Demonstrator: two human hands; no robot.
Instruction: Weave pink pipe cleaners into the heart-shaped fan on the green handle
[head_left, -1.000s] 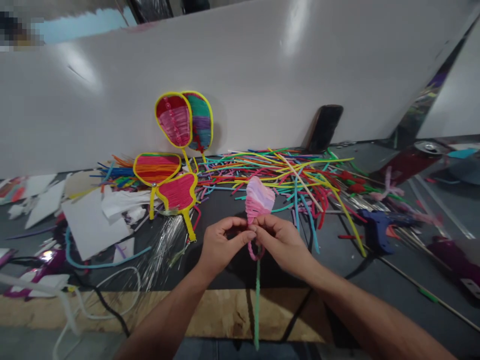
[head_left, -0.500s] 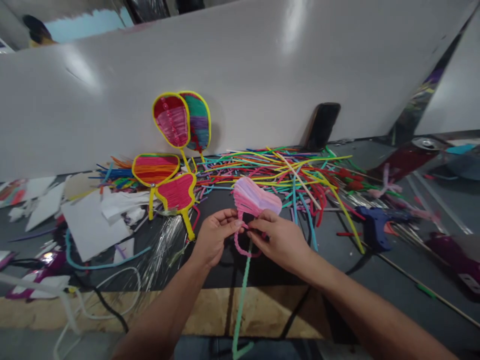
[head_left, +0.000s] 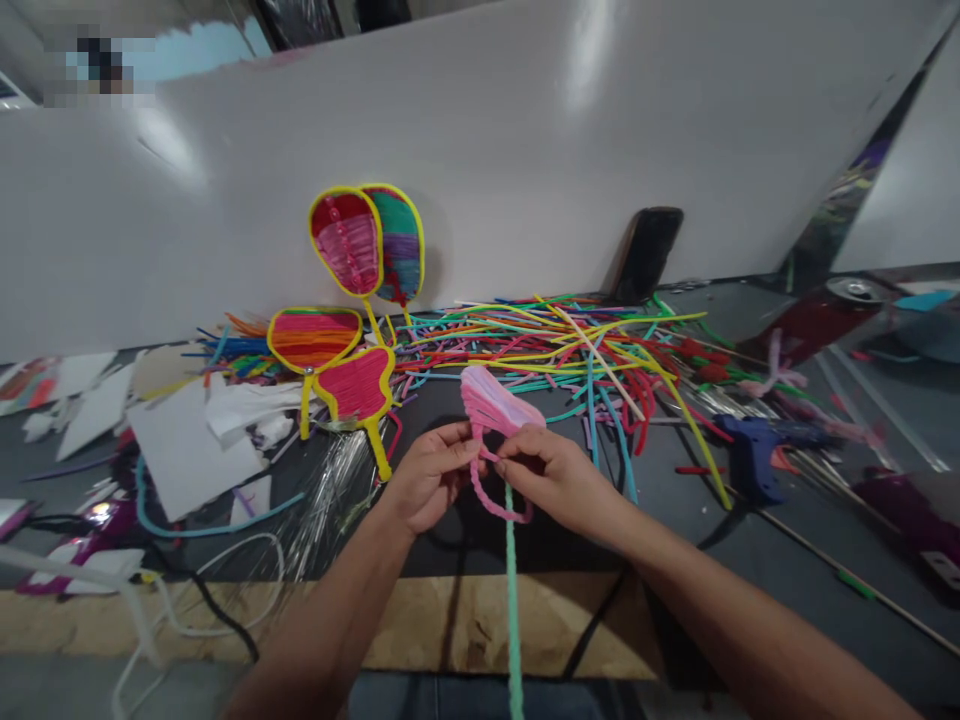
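A small pink and lavender fan shape (head_left: 499, 398), wound from fuzzy pipe cleaners, is held up above the table, its lower part an unfilled pink loop. My left hand (head_left: 433, 472) pinches the left side of that loop between thumb and fingers. At its right, my right hand (head_left: 562, 482) is closed with thumb and forefinger on a short pink pipe cleaner strand (head_left: 489, 456) crossing the loop. A twisted mint-green pipe cleaner stem (head_left: 512, 600) hangs down from the fan toward me. The fingers partly cover the join between strand and frame.
Several yellow-rimmed fans (head_left: 352, 385) lie or stand left of centre. Loose coloured pipe cleaners (head_left: 517, 335) are heaped behind my hands. A phone (head_left: 649, 255) leans on the white panel (head_left: 495, 150). Rightward are a blue glue gun (head_left: 754, 450) and a can (head_left: 825, 315); paper scraps (head_left: 191, 450) lie left.
The pink fan has tilted and shifted slightly down and left. Its green stem has swung right and now hangs nearly straight. Both hands keep their pinch.
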